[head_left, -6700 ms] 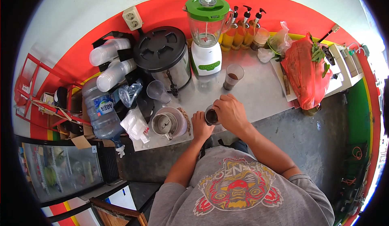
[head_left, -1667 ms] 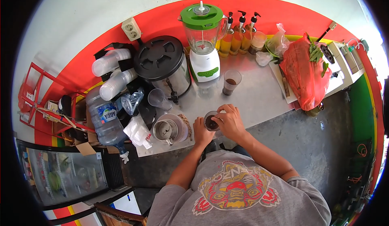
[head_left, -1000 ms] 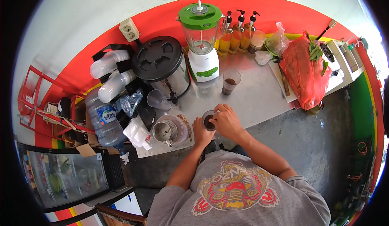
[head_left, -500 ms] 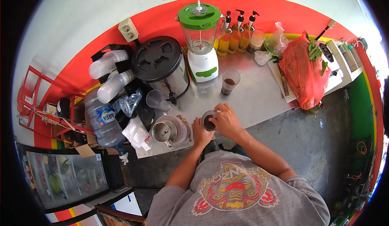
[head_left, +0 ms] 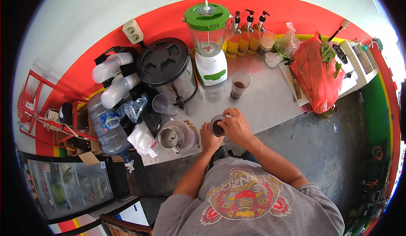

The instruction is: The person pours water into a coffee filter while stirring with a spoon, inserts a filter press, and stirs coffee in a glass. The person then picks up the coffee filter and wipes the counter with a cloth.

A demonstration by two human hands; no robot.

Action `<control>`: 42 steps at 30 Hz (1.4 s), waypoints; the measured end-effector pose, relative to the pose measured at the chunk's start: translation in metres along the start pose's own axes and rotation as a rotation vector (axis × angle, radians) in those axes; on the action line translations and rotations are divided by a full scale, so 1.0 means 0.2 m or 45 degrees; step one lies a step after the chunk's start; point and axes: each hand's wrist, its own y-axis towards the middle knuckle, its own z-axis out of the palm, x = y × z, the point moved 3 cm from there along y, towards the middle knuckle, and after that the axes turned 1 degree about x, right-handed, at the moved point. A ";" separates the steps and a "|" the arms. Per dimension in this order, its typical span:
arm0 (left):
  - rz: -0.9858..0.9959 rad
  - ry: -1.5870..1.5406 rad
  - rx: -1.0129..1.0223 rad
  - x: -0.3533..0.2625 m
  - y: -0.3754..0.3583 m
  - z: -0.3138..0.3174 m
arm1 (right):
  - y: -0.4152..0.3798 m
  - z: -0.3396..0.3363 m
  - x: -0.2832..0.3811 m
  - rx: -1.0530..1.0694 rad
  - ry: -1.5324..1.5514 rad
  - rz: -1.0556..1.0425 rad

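A clear cup with dark contents (head_left: pixel 218 126) is near the front edge of the metal table (head_left: pixel 266 104). My left hand (head_left: pixel 210 138) holds its left side, fingers pressed against the wall. At the cup's right rim is my right hand (head_left: pixel 237 126), its fingers pinched together; whether they grip the rim or something small inside cannot be made out. Farther back, in front of the blender, stands a second clear cup (head_left: pixel 240 85) with dark contents at the bottom. To the left of my hands is a metal pitcher (head_left: pixel 171 138) in a round container.
Behind are a green-lidded blender (head_left: pixel 210 54), pump bottles (head_left: pixel 245 39) and a black-lidded steel drum (head_left: pixel 164 62). Stacked cups (head_left: pixel 120 90), a tilted empty cup (head_left: pixel 164 104) and a water jug (head_left: pixel 108 124) are left. A red plastic bag (head_left: pixel 317 77) lies right.
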 end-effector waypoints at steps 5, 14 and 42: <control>0.012 -0.019 -0.032 0.00 -0.01 -0.01 | 0.01 -0.02 0.01 0.009 0.078 0.003; -0.023 -0.072 0.009 0.00 -0.01 0.00 | 0.00 -0.03 0.01 -0.036 0.121 0.002; 0.062 0.046 0.026 0.02 -0.01 0.01 | -0.04 0.00 -0.03 0.092 0.117 0.115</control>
